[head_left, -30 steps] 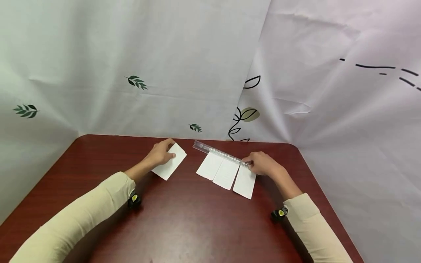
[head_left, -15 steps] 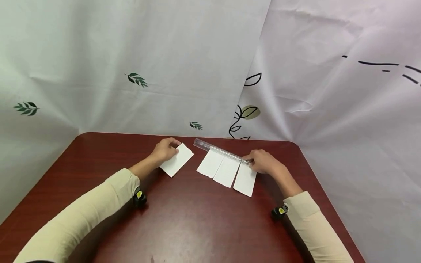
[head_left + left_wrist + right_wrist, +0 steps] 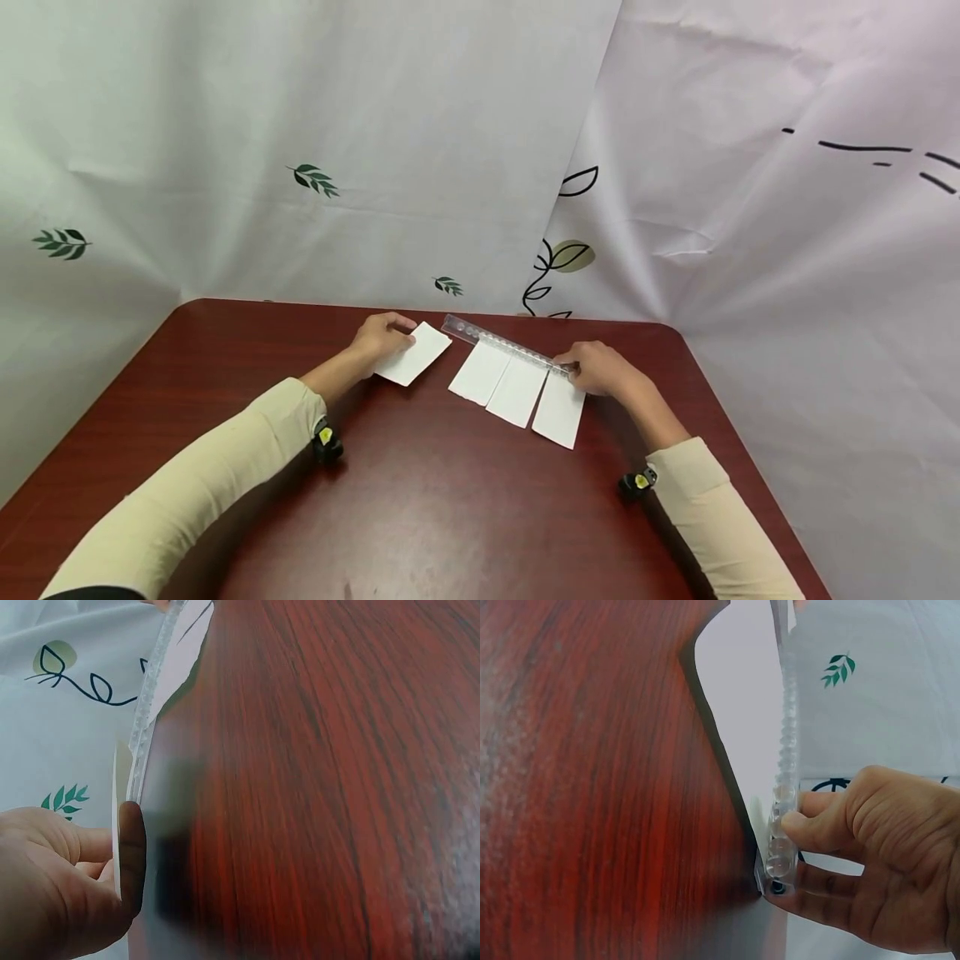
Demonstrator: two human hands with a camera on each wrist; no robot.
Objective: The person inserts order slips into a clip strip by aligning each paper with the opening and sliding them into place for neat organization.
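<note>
Centre frame, the left hand [image 3: 378, 337] pinches a white paper card [image 3: 415, 353] just beside the clear plastic ruler [image 3: 502, 343], its lower-right end gripped by the right hand [image 3: 596, 369]; bare red-brown table [image 3: 450, 500] fills the lower frame.

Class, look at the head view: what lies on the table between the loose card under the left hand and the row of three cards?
Only a bare strip of table separates the loose card from the row of three cards; the head view shows it.

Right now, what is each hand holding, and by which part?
The left hand pinches the loose white card at its left edge. The right hand grips the clear ruler at its right end.
</note>
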